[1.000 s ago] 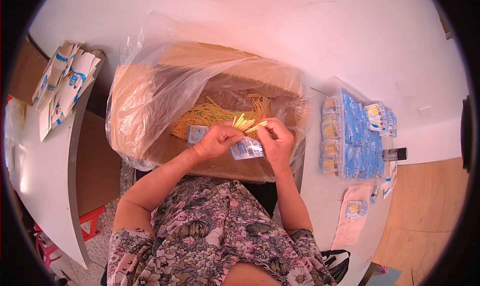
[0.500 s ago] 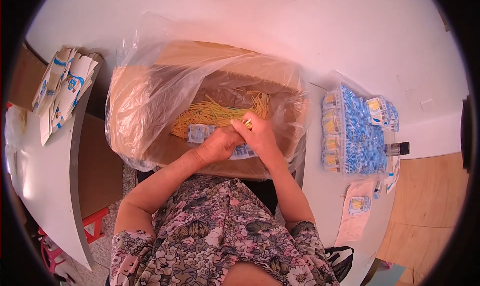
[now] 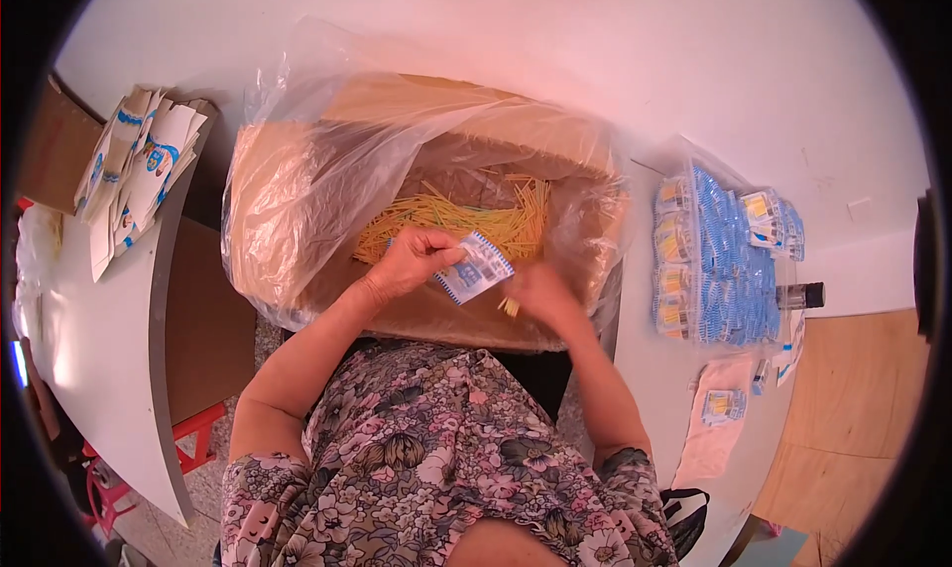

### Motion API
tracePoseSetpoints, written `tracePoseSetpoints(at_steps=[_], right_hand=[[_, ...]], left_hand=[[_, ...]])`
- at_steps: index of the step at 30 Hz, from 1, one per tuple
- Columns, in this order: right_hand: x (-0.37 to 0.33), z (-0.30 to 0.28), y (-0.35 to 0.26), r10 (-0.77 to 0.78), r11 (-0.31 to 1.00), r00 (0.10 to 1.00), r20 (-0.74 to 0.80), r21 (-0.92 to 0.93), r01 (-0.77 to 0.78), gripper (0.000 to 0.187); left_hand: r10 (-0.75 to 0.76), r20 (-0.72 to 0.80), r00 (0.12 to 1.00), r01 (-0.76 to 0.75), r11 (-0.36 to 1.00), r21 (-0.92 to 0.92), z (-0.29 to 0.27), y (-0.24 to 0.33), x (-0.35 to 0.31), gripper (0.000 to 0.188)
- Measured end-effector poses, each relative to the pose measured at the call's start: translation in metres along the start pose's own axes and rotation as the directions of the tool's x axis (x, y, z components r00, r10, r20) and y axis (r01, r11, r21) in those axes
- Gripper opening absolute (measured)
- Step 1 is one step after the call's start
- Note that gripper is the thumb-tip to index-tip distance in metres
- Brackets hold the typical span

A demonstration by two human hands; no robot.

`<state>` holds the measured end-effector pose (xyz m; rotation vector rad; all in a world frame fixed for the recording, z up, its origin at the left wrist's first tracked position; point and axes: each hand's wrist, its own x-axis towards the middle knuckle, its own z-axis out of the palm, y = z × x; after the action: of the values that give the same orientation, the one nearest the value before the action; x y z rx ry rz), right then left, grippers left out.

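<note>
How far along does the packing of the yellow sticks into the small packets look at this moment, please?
Done: filled packets lie in rows on the table at the right. In hand: the left hand holds a small blue-and-white packet over the box, while the right hand, blurred, pinches a few yellow sticks. Left: a heap of loose sticks in the bag-lined box, and empty packets stacked at the left.

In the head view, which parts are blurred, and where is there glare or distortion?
Head view: the right hand is motion-blurred, while the left hand and its blue-white packet are sharp; the plastic bag shows glare; the table edge bends toward the dark round rim.
</note>
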<state>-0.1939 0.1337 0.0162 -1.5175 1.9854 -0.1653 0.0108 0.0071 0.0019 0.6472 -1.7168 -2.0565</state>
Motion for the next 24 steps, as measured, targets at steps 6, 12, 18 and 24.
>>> tracePoseSetpoints(at_steps=[6,12,18,24], right_hand=[[-0.010,-0.045,-0.016,-0.223,0.752,0.974,0.036,0.642,0.149,0.020],[-0.013,-0.039,-0.023,-0.220,0.773,0.975,-0.036,0.603,0.197,0.019],[-0.017,-0.031,-0.021,-0.206,0.823,0.978,0.021,0.545,0.162,0.021],[-0.019,-0.021,-0.020,-0.136,0.703,0.985,-0.105,0.691,0.171,0.023]], left_hand=[[0.003,-0.017,1.000,-0.002,0.999,0.047,0.002,0.010,0.003,0.012],[-0.052,0.038,0.998,0.051,0.998,0.041,0.008,0.016,0.003,0.015],[-0.088,0.058,0.994,0.084,0.994,0.065,0.008,0.015,0.000,0.016],[-0.109,0.035,0.993,0.110,0.994,-0.014,0.019,0.020,0.000,0.015]])
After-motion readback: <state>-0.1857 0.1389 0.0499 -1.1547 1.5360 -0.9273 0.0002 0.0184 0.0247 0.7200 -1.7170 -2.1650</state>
